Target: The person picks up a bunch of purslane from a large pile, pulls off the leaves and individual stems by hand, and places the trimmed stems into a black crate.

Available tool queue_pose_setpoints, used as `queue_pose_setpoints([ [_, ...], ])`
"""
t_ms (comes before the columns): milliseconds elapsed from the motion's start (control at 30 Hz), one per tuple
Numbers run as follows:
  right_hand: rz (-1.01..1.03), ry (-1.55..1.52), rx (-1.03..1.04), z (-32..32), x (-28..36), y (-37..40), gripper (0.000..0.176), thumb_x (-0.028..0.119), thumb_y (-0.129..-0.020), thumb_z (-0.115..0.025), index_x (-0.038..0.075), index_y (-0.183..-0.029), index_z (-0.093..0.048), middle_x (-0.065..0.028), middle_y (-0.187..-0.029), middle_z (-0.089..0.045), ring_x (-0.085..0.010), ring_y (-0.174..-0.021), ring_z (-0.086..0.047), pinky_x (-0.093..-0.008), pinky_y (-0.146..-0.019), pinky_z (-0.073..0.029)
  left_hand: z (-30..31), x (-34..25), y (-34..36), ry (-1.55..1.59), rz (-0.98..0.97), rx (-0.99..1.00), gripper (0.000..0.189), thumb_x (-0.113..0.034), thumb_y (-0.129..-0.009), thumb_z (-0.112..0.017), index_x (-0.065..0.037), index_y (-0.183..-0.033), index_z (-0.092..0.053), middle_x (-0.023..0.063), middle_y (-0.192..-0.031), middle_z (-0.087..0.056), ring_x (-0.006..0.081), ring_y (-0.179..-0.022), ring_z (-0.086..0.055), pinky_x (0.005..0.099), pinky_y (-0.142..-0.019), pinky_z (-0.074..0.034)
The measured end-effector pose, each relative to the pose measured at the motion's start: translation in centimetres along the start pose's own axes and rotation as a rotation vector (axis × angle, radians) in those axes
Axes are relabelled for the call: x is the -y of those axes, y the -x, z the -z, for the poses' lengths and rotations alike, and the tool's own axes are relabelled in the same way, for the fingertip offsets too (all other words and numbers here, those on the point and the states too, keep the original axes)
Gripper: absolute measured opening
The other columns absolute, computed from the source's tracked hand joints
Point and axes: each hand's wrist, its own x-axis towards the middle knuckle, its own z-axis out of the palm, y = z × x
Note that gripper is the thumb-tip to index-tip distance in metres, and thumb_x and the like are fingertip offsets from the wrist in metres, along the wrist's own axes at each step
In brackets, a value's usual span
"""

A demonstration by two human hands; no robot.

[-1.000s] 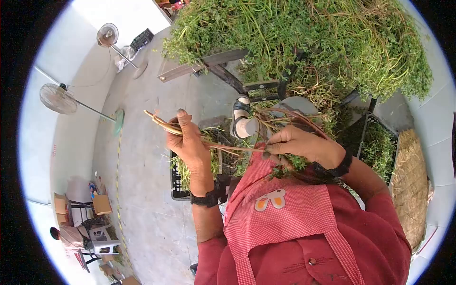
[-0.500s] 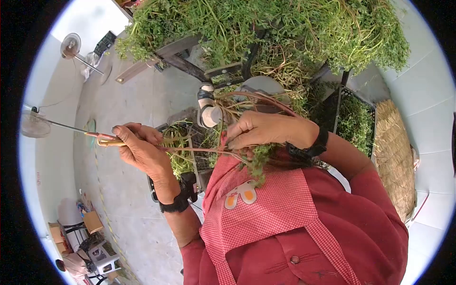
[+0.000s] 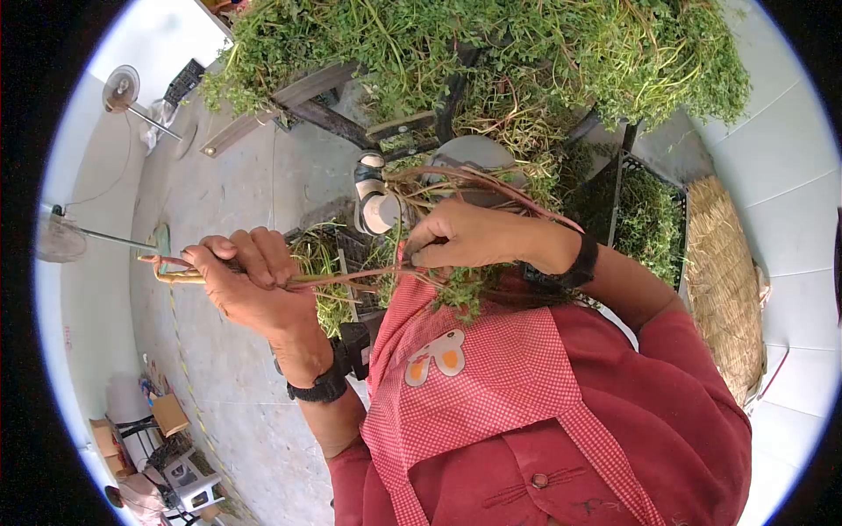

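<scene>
My left hand (image 3: 254,279) is wrapped around long reddish plant stems (image 3: 351,277), whose yellowish, bent ends stick out past its thumb side. These stems run across to my right hand (image 3: 478,235), which is pinched around them in front of the red checked apron (image 3: 491,386). Green leaves (image 3: 460,294) hang just below the right fingers. More long brownish-red stems (image 3: 478,180) pass above the back of the right hand towards its wrist; how they are held there is hidden.
A large heap of leafy green plants (image 3: 526,53) lies on a dark frame ahead. Black crates (image 3: 623,210) with greens stand to the right and below the hands. A rolled straw mat (image 3: 721,289) leans at the right wall. Pedestal fans (image 3: 121,89) stand left; another person (image 3: 140,493) sits lower left.
My left hand has turned, and its fingers now fold over the stems. My right hand keeps its pinch, nearly in place. The whole view has shifted slightly.
</scene>
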Motion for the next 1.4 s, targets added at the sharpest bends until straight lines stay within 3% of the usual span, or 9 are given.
queue_pose_setpoints([
  [133,0.126,0.494,-0.136,0.0,-0.3,-0.6,0.021,0.014,-0.082,-0.053,0.000,-0.092,-0.065,-0.0031,-0.059,-0.057,-0.0095,-0.047,-0.051,-0.0267,-0.047,-0.041,-0.9,0.2,0.7,-0.041,-0.039,-0.080,0.036,-0.037,-0.094,-0.044,-0.012,-0.069,-0.046,-0.0023,-0.044,-0.027,0.0080,-0.037,-0.019,0.0241,-0.033,-0.016],
  [200,-0.251,-0.024,-0.246,0.0,0.7,-0.7,0.019,0.014,-0.082,-0.053,-0.001,-0.090,-0.062,-0.0022,-0.058,-0.054,-0.0090,-0.040,-0.044,-0.0259,-0.039,-0.037,-1.2,0.3,0.9,-0.006,-0.029,-0.095,0.035,-0.037,-0.094,-0.045,-0.012,-0.069,-0.046,-0.0017,-0.043,-0.027,0.0082,-0.035,-0.018,0.0245,-0.032,-0.015],
  [433,-0.338,-0.576,-0.392,-0.5,-0.2,-1.3,0.018,0.014,-0.083,-0.052,-0.001,-0.089,-0.060,0.0003,-0.059,-0.047,-0.0059,-0.038,-0.036,-0.0218,-0.030,-0.027,-2.3,0.4,1.8,-0.003,-0.048,-0.083,0.036,-0.039,-0.094,-0.044,-0.013,-0.070,-0.047,-0.0019,-0.041,-0.028,0.0083,-0.032,-0.018,0.0244,-0.031,-0.014],
  [533,-0.415,-0.671,-0.686,0.4,-1.5,-1.3,0.020,0.012,-0.083,-0.051,0.000,-0.096,-0.061,0.0007,-0.059,-0.044,-0.0043,-0.040,-0.034,-0.0220,-0.030,-0.024,-2.2,-0.9,1.9,0.055,-0.099,0.015,0.036,-0.039,-0.095,-0.042,-0.013,-0.071,-0.050,-0.0021,-0.041,-0.029,0.0081,-0.032,-0.018,0.0241,-0.031,-0.014],
  [733,-0.181,-0.632,-0.111,0.3,-0.1,0.6,0.032,0.040,-0.085,-0.061,0.008,-0.087,-0.063,0.0068,-0.065,-0.047,-0.0019,-0.052,-0.037,-0.0207,-0.039,-0.025,-1.9,-1.5,0.9,-0.003,-0.160,-0.007,0.036,-0.039,-0.096,-0.040,-0.013,-0.072,-0.047,-0.0027,-0.041,-0.026,0.0071,-0.035,-0.018,0.0235,-0.034,-0.013],
  [867,-0.019,-0.286,0.075,-0.6,-0.3,0.8,0.036,0.039,-0.082,-0.064,0.004,-0.077,-0.066,0.0044,-0.062,-0.051,-0.0026,-0.050,-0.040,-0.0214,-0.041,-0.028,-1.4,-1.6,0.8,0.015,-0.130,-0.039,0.035,-0.036,-0.096,-0.041,-0.011,-0.071,-0.047,-0.0027,-0.043,-0.025,0.0073,-0.037,-0.018,0.0234,-0.036,-0.015],
  [967,-0.128,-0.239,0.258,-0.6,0.3,1.4,0.037,0.038,-0.081,-0.063,0.001,-0.081,-0.066,0.0034,-0.061,-0.051,-0.0048,-0.052,-0.042,-0.0233,-0.042,-0.031,-1.1,-1.4,0.5,0.010,-0.139,-0.065,0.035,-0.035,-0.095,-0.043,-0.011,-0.071,-0.047,-0.0028,-0.044,-0.026,0.0075,-0.038,-0.018,0.0233,-0.036,-0.016],
  [1200,-0.060,-0.198,0.131,-0.8,-0.4,1.7,0.037,0.035,-0.083,-0.059,-0.001,-0.082,-0.065,-0.0016,-0.058,-0.051,-0.0083,-0.051,-0.043,-0.0289,-0.043,-0.034,-0.1,-1.6,-0.2,-0.066,-0.157,-0.209,0.034,-0.035,-0.093,-0.046,-0.012,-0.068,-0.045,-0.0030,-0.043,-0.025,0.0078,-0.037,-0.017,0.0240,-0.034,-0.014],
  [1400,0.153,0.347,0.037,0.3,3.2,1.7,0.025,0.022,-0.080,-0.053,-0.001,-0.072,-0.055,-0.0238,-0.063,-0.053,-0.0353,-0.054,-0.054,-0.0444,-0.051,-0.041,0.4,-2.5,-0.5,0.010,-0.216,-0.044,0.044,-0.040,-0.095,-0.040,-0.014,-0.061,-0.043,-0.0031,-0.041,-0.027,0.0068,-0.036,-0.018,0.0221,-0.035,-0.014],
])
